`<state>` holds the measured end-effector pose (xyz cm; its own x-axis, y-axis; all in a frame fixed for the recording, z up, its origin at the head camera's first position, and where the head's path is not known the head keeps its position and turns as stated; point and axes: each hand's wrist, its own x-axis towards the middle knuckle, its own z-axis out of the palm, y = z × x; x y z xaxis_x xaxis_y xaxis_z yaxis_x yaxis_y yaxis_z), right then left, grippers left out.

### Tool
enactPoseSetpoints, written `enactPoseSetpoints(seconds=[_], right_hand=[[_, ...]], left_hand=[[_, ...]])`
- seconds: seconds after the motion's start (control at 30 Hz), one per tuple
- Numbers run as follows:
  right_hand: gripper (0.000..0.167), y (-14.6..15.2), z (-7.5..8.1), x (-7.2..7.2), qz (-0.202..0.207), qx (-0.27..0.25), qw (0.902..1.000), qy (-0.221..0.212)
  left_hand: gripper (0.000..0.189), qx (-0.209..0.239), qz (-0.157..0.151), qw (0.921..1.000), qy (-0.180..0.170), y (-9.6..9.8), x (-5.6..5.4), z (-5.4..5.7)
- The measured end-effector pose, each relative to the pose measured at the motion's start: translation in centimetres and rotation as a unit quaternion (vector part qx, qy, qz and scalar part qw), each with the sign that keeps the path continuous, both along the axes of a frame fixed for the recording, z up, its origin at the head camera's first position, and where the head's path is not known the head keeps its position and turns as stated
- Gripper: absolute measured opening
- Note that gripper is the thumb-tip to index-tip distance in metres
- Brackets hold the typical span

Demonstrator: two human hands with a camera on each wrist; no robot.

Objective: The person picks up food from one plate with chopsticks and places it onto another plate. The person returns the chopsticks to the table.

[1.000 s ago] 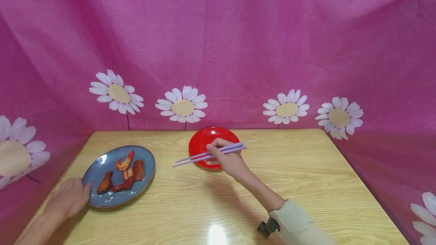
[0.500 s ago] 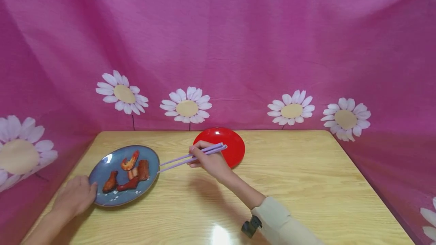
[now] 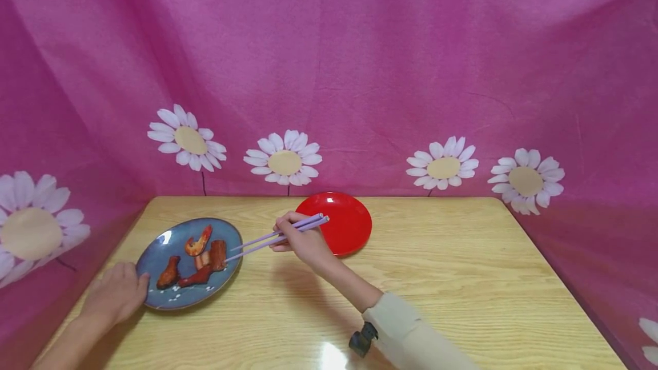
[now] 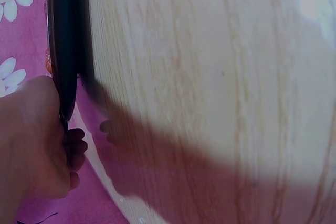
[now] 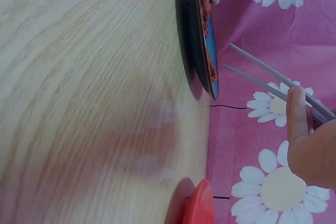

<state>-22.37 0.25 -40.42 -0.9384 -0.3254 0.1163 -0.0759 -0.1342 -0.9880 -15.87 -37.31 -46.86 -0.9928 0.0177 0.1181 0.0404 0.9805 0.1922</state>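
My left hand (image 3: 115, 293) grips the near-left rim of a blue plate (image 3: 156, 253), thumb on top and fingertips curled beneath in the left wrist view. On that plate lie a shrimp (image 3: 197, 241), a drumstick (image 3: 168, 274), a ridged brown meat piece (image 3: 218, 254), a dark red piece (image 3: 195, 277) and a small pale striped piece (image 3: 202, 260). A pair of light purple chopsticks (image 3: 252, 249) is held in my right hand (image 3: 305, 244), tips apart. Those tips point left, over the plate's right side by the brown piece; contact cannot be told.
A red plate (image 3: 352, 227) stands at the back middle of the wooden table (image 3: 437, 278), behind my right hand, with nothing seen on its visible part. Pink cloth (image 3: 360, 73) with daisies hangs around the back and sides.
My right hand has moved left with the chopsticks, from in front of the red plate to the blue plate's right side. The left hand keeps its hold on the rim.
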Motion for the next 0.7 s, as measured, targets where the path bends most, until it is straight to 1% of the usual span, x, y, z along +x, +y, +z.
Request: enactPoseSetpoints(seconds=[0.17,0.43,0.7], right_hand=[[0.021,-0.9,-0.5,-0.2,-0.001,-0.008,0.9999,-0.014],[0.019,-1.8,-1.3,-0.4,-0.030,-0.014,0.9984,-0.045],[0.019,-2.4,-1.9,-0.5,-0.053,-0.019,0.9968,-0.058]], left_hand=[[0.032,0.005,0.003,1.0000,-0.003,-0.2,0.0,-0.1],[0.032,0.004,0.008,1.0000,-0.002,-0.2,0.0,-0.2],[0.032,-0.001,0.010,0.9999,0.002,0.1,-0.2,0.0]])
